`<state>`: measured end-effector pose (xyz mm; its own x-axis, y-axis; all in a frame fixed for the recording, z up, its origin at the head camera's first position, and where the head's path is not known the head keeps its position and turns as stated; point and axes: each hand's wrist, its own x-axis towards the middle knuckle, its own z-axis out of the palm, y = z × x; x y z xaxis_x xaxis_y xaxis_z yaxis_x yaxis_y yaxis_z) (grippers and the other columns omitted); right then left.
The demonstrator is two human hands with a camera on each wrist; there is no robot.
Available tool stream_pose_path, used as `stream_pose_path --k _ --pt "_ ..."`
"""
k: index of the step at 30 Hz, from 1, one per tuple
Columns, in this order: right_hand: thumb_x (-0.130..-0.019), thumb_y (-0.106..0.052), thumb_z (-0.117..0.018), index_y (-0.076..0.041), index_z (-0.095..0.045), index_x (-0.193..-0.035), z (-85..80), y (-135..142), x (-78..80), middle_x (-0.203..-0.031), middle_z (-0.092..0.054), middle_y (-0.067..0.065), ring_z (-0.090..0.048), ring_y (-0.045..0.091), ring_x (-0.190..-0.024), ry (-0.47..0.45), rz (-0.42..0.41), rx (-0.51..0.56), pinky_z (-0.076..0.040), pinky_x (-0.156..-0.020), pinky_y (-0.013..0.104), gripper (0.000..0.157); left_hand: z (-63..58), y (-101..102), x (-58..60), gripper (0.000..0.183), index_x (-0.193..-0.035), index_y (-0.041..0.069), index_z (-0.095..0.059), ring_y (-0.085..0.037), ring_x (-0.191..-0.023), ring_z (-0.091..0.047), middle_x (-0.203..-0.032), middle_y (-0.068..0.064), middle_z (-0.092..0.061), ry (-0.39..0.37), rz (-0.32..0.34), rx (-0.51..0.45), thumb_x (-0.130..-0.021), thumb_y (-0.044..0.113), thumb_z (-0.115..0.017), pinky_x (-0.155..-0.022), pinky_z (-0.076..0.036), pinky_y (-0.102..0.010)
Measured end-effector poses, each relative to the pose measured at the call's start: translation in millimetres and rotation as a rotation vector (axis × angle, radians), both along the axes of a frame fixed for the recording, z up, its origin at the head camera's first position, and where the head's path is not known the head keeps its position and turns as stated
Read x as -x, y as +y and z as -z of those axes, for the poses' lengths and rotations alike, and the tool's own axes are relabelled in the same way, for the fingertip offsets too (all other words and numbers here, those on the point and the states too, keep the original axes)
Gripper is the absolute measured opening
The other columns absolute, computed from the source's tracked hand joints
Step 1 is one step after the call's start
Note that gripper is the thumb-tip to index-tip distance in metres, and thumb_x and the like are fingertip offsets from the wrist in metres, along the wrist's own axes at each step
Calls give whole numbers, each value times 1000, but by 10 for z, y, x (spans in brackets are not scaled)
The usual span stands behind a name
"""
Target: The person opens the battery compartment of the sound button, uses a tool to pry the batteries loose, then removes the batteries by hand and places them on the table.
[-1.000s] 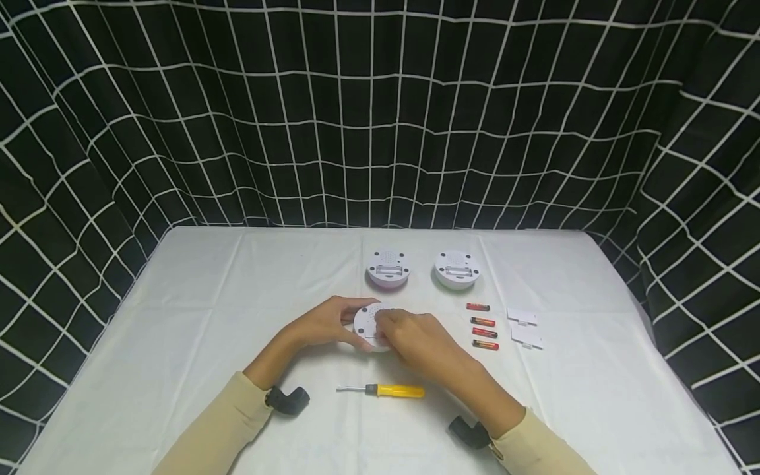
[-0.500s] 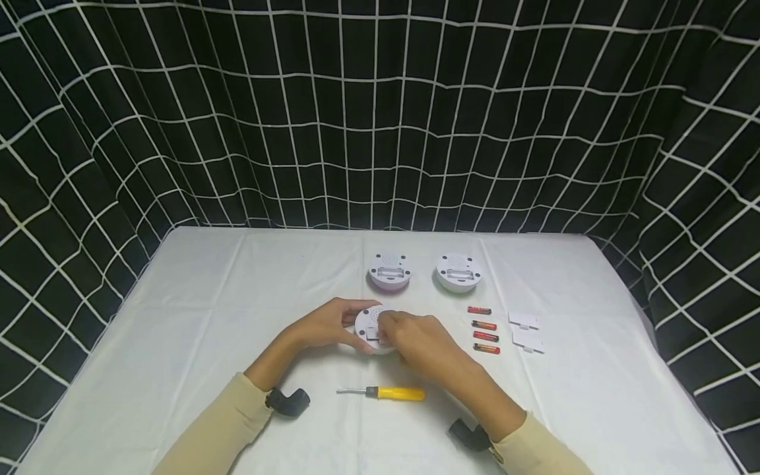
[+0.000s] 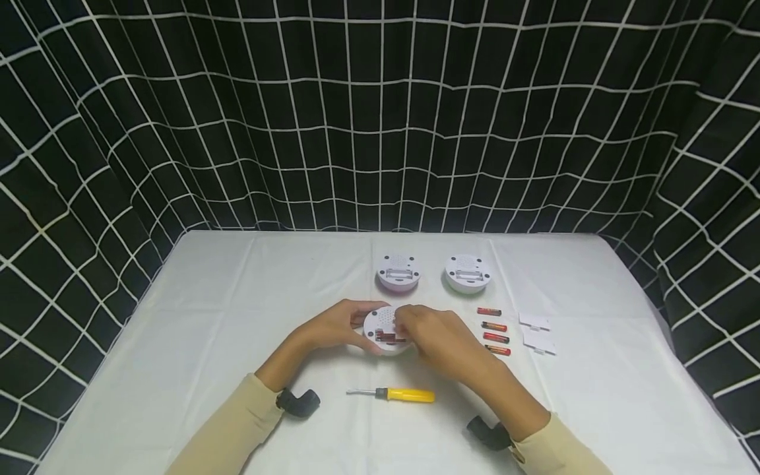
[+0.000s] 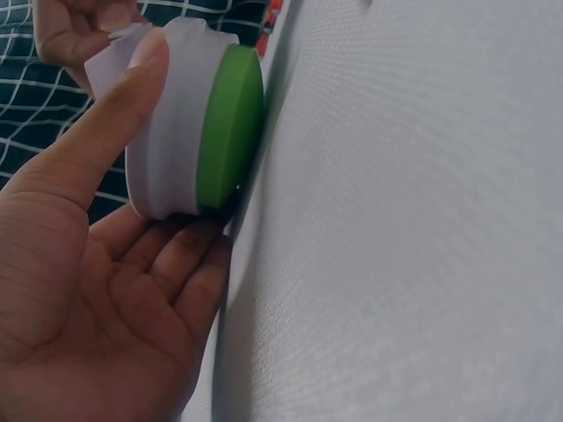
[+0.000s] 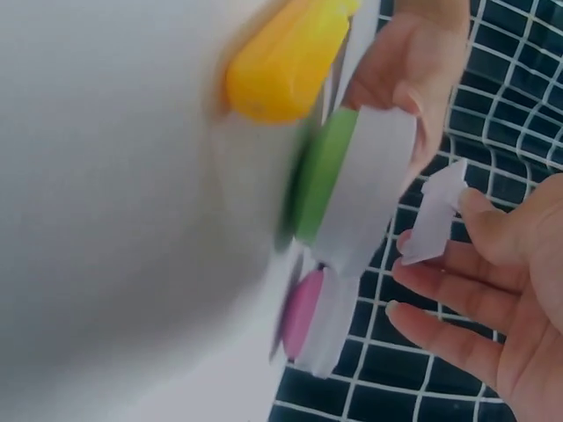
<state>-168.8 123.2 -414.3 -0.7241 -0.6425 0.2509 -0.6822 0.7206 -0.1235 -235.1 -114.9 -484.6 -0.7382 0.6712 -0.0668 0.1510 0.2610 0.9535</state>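
My left hand grips a round white battery-powered device by its side, thumb and fingers around it. Its underside faces up, with dark feet, a patch of small holes and an uncovered battery compartment. Red batteries lie in that compartment, partly hidden by the other hand. In the left wrist view the device's lower part is green. My right hand is over the device's right side. Between its thumb and fingers it pinches a thin white battery cover, lifted off the device in the right wrist view.
Two similar devices, one pinkish and one greenish, stand upside down behind, compartments uncovered. Several red batteries lie in a column at right, beside two white covers. A yellow-handled screwdriver lies in front on the white cloth.
The battery cover has come up off the device in my right hand, exposing the red batteries. My left hand keeps its hold. The whole head view has shifted slightly.
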Motion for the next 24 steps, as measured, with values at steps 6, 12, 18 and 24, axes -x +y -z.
stream_pose_path --k 6,12,18,24 --pt "-80 9 -75 -17 -58 -90 -25 156 0 -85 -61 -7 -54 11 -76 7 13 44 -53 -66 29 32 5 9 -18 88 -151 8 -47 -19 -134 -55 -147 -5 -57 -8 -14 15 -75 10 -90 -114 -41 -33" --pt "-85 3 -76 -17 -56 -88 -23 408 -47 -90 -61 -6 -57 12 -85 54 43 72 -53 -72 31 29 1 16 -11 88 -152 8 -47 -22 -138 -50 -147 -6 -56 0 -16 25 -75 10 -90 -117 -37 -34" --pt "-90 -6 -74 -16 -59 -89 -14 683 -130 -88 -59 -6 -55 11 -83 125 74 84 -53 -70 32 18 5 23 -16 89 -152 10 -47 -23 -139 -49 -147 -5 -56 2 -23 40 -74 13 -91 -118 -36 -36" --pt "-85 -4 -78 -17 -60 -87 22 960 -232 -87 -59 -9 -58 10 -82 168 120 77 -53 -63 31 23 -1 28 -17 89 -151 11 -48 -23 -140 -48 -148 -4 -56 19 -28 56 -74 13 -92 -119 -34 -37"
